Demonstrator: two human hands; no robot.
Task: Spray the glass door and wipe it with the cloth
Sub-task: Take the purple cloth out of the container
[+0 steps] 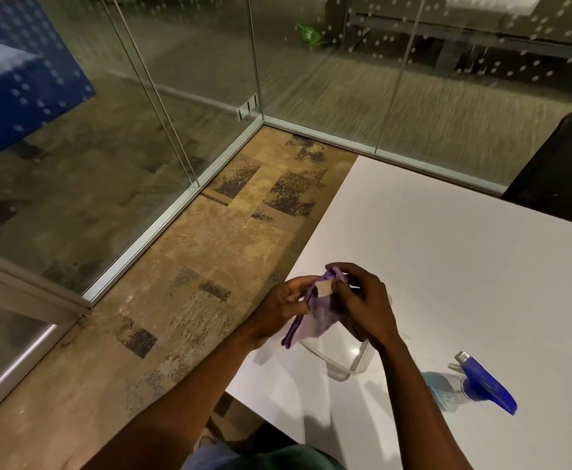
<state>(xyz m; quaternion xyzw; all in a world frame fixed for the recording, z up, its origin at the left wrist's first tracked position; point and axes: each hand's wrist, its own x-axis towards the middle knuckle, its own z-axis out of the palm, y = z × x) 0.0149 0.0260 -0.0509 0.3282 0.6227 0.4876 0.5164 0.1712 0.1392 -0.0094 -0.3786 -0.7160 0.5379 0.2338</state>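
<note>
A purple cloth (pixel 315 317) with a pale tag hangs bunched between both hands, above the near left corner of the white table (pixel 464 266). My left hand (pixel 283 308) pinches its left side and my right hand (pixel 362 300) grips its top and right side. A spray bottle (pixel 474 385) with a blue trigger head and clear liquid lies on its side on the table, to the right of my right forearm, untouched. The glass door (pixel 74 164) and glass walls stand to the left and ahead, an arm's reach or more away.
A clear plastic container (pixel 345 361) sits on the table directly under the cloth. A black chair (pixel 559 178) stands at the table's far right. Patterned carpet (pixel 210 266) runs between the table and the glass. A metal door frame (pixel 23 293) juts in at the left.
</note>
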